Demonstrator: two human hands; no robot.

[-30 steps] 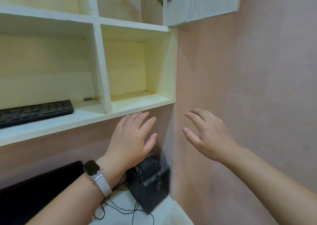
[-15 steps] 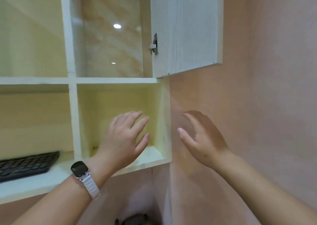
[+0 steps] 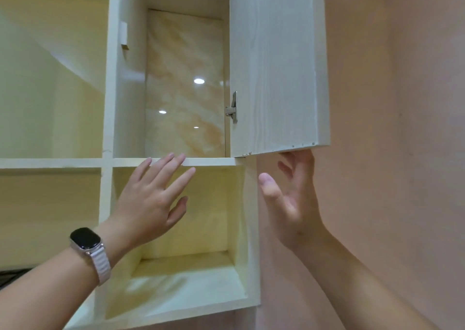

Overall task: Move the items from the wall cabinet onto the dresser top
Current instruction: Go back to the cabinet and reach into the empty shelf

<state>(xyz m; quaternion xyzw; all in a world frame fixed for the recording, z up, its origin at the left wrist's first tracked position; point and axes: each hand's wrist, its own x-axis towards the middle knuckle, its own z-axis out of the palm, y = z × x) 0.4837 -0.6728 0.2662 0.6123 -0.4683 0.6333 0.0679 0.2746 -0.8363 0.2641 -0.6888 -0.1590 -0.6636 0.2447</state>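
We had lifted our left hand [image 3: 151, 199] and right hand [image 3: 289, 204] up to the cabinet door [image 3: 274, 65], fingers straight, empty; swinging it might pinch them.

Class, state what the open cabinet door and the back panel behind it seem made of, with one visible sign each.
Cabinet door: pale matt board, probably laminated; wood grain, chipped lower edge. Back panel: glossy marble-look sheet or tile; bright round reflections.
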